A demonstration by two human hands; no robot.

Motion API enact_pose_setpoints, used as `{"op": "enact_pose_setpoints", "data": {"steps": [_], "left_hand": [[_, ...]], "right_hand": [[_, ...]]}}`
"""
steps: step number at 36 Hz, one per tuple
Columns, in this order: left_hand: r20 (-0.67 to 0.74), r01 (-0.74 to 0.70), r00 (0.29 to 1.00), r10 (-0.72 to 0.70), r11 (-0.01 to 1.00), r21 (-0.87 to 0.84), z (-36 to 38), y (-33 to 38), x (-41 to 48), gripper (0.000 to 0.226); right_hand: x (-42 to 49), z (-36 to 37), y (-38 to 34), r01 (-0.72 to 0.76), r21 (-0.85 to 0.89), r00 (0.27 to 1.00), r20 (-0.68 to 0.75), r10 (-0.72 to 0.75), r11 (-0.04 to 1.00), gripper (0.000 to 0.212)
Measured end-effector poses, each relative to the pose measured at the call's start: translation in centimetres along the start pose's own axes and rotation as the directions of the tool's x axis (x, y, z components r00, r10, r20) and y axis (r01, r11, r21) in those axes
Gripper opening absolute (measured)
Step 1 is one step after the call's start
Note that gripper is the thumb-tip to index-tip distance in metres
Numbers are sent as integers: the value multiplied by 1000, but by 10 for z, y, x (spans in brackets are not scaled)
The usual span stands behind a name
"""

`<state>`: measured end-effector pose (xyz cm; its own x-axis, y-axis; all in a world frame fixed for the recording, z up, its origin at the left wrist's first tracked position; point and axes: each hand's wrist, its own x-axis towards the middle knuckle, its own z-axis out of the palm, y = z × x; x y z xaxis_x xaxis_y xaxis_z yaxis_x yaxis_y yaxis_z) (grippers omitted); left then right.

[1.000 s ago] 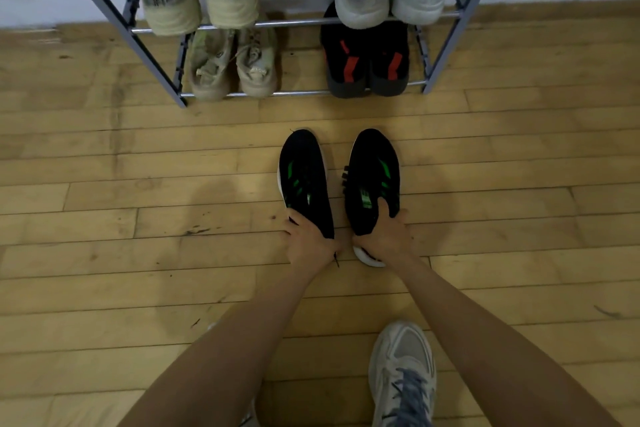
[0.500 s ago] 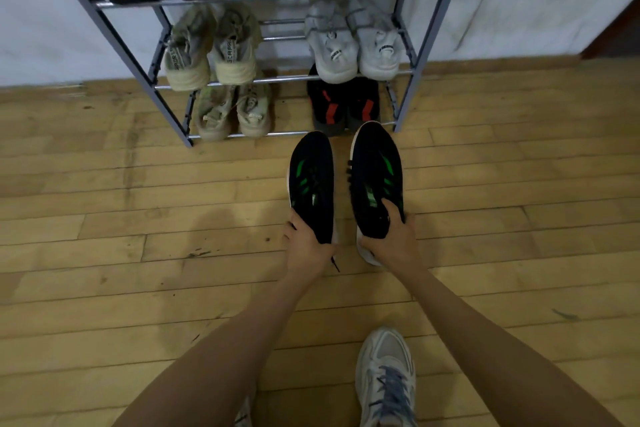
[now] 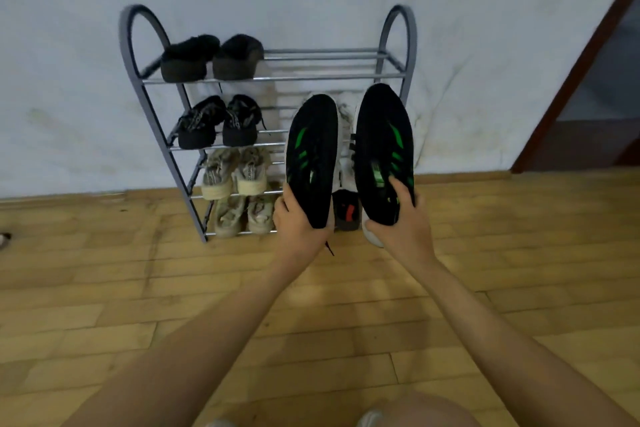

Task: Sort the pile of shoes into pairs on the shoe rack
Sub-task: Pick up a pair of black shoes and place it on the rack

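I hold two black shoes with green stripes in the air in front of the grey metal shoe rack (image 3: 152,118). My left hand (image 3: 299,224) grips the heel of the left black-and-green shoe (image 3: 313,156). My right hand (image 3: 401,218) grips the heel of the right black-and-green shoe (image 3: 382,149). Both shoes point up and away, toes near the rack's second shelf on its right side. They hide most of the white shoes (image 3: 344,135) on the right of the rack. A black shoe with a red mark (image 3: 346,210) shows between them at the bottom.
The rack stands against a white wall on a wooden floor. On its left side sit black fuzzy slippers (image 3: 211,57) on top, black laced shoes (image 3: 220,121) below, then two pairs of beige sneakers (image 3: 235,172). The top shelf's right half (image 3: 329,64) is bare. A dark doorway (image 3: 595,107) is at right.
Both hands lifted the black-and-green shoes off the floor and up toward the rack's right side. My head tilted up, so the whole rack and the wall came into view.
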<state>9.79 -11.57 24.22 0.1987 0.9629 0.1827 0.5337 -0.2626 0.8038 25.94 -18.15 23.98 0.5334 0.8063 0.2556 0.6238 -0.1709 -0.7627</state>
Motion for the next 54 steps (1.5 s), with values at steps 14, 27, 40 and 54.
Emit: {"op": "enact_pose_setpoints", "data": {"steps": [14, 27, 40, 54], "left_hand": [[-36, -99, 994, 102, 993, 61, -87, 100, 104, 112], [31, 10, 999, -16, 985, 174, -103, 134, 220, 111], [124, 20, 991, -53, 969, 248, -84, 140, 304, 45], [217, -56, 976, -30, 924, 378, -65, 138, 327, 40]], "right_hand": [[105, -50, -119, 160, -68, 984, -68, -165, 985, 84], [232, -35, -155, 112, -199, 993, -11, -116, 973, 85], [317, -19, -170, 23, -340, 987, 158, 33, 940, 67], [337, -1, -169, 53, -522, 963, 253, 95, 851, 46]]}}
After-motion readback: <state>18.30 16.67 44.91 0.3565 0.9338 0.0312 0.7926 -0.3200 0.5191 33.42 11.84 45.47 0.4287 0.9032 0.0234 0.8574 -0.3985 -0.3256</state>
